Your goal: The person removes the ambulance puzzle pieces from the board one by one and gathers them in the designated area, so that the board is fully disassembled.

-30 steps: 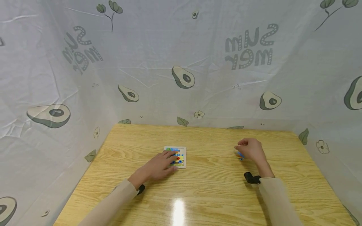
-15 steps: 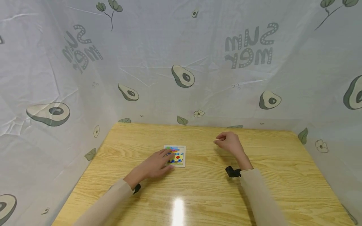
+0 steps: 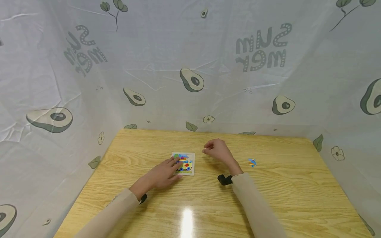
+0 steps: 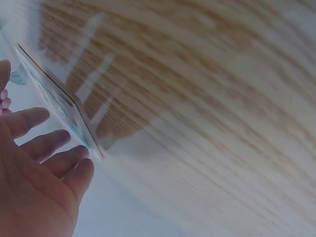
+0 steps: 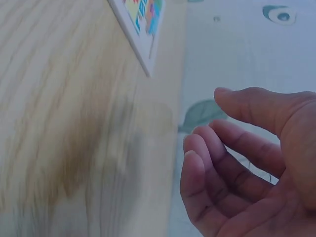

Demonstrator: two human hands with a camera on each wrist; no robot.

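A small white-framed jigsaw puzzle (image 3: 189,168) lies on the table left of centre, its picture a yellow vehicle with a red cross and blue wheels. Bare white shows in its upper right part. My left hand (image 3: 162,173) rests over its left side with the fingers spread, covering part of the picture. Right of the puzzle, my right hand (image 3: 219,152) hovers above the table, fingers loosely bent. In the right wrist view a gap shows between thumb and fingertips, with nothing visible held. Blue and orange puzzle pieces (image 3: 252,162) lie farther right; their exact number cannot be told.
The wooden table (image 3: 297,185) reaches back to a pale curtain (image 3: 166,49) printed with avocados and leaves, which also hangs along both sides. A black wrist camera (image 3: 224,179) sits at the right cuff.
My right hand has moved left from above the loose pieces toward the puzzle, leaving those pieces in view. My left hand has slid slightly left on the puzzle, uncovering the red cross.
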